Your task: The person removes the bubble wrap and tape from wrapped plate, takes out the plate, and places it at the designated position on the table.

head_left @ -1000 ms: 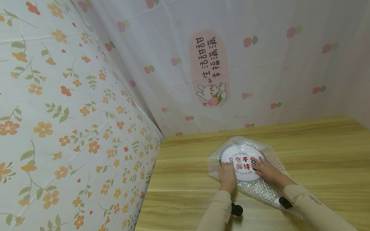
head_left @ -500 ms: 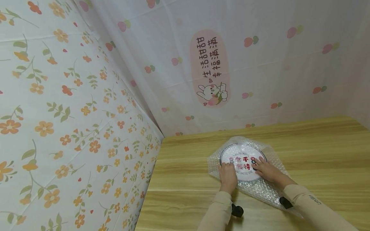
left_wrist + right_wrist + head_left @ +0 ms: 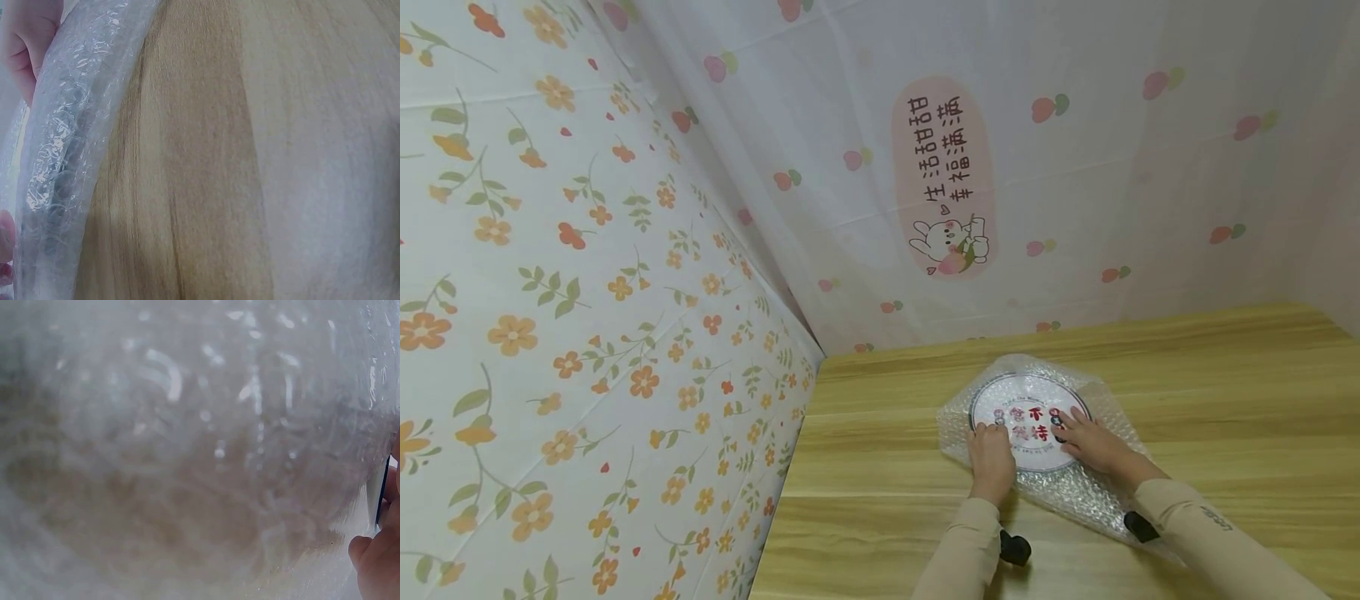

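A round white sign (image 3: 1033, 392) with a dark rim and red characters lies on a sheet of bubble wrap (image 3: 1082, 500) in the head view. At its near left edge my left hand (image 3: 991, 462) grips the rim with curled fingers. My right hand (image 3: 1097, 446) rests on the sign's right side, its fingers spread over the printed face. Bubble wrap (image 3: 75, 125) fills the left side of the left wrist view, with part of a hand above it. In the right wrist view, blurred bubble wrap (image 3: 187, 425) covers most of the picture, and part of a hand shows at the right beside the sign's dark edge (image 3: 380, 494).
All this lies on a wood-grain table (image 3: 880, 467). A pale curtain (image 3: 1075, 200) with fruit prints hangs behind, and a floral curtain (image 3: 587, 333) stands along the left edge. A black wrist mount (image 3: 1015, 547) sticks out beside the left sleeve.
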`<state>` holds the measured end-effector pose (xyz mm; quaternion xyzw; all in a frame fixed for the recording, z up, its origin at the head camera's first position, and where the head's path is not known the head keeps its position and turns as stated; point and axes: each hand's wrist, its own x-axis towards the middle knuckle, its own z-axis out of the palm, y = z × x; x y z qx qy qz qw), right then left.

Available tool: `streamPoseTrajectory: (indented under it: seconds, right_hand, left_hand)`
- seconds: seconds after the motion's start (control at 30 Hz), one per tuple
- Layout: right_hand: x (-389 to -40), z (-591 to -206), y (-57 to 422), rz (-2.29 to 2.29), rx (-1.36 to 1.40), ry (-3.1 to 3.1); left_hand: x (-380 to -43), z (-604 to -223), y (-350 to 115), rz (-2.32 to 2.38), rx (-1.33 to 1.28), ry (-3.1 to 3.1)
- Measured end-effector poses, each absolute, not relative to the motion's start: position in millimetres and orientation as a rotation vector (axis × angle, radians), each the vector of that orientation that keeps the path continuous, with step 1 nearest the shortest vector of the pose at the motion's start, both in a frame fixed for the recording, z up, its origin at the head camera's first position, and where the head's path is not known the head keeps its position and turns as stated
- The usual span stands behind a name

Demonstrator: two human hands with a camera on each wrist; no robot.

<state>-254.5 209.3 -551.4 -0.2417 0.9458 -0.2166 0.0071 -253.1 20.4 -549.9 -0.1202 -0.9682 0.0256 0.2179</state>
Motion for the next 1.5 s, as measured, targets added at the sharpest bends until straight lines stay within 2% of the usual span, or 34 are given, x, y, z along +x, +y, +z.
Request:
streamPoseTrajectory:
  seconds: [0.8, 1.23, 1.5]
  right_hand:
    - [-255.4, -556.5, 210.6, -0.71, -0.799, 2.965]
    - [-256.4, -557.2, 211.6, -0.734, -0.779, 2.949]
    - [-256.4, -558.5, 211.3, -0.763, -0.762, 2.942]
  left_hand:
    - [-251.6, -561.6, 3.5, -0.131, -0.492, -2.373]
    - [-251.2, -556.6, 2.5, -0.017, -0.393, -2.434]
    - [-249.3, -553.3, 2.2, -0.1, -0.346, -2.493]
